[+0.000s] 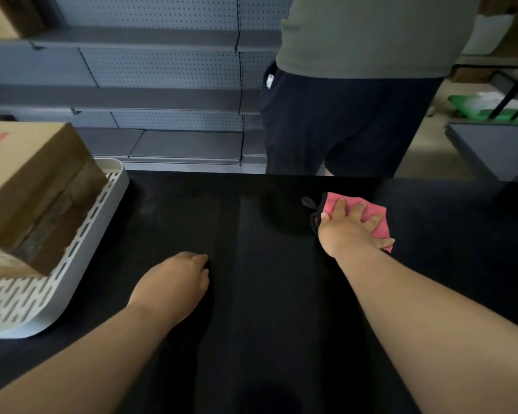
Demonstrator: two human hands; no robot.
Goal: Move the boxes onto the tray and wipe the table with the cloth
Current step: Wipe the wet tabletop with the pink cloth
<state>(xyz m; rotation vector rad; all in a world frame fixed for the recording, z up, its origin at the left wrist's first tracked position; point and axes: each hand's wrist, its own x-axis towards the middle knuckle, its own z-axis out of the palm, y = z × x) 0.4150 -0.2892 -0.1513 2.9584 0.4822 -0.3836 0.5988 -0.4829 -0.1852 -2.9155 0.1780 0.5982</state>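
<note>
We wipe the black table with the pink cloth.

From the head view, our right hand lies flat, fingers straight and spread, and presses down on the cloth without curling round it. The cloth sits right under those fingers and pokes out past them on the far side. Most of the table lies to the left of this hand and back toward us, so we think the next wipe should go that way. Our left hand rests on the table well apart from the cloth, fingers loosely bent, holding nothing. Farther left of that hand, the white tray holds a big brown box, so the box job looks done.
</note>
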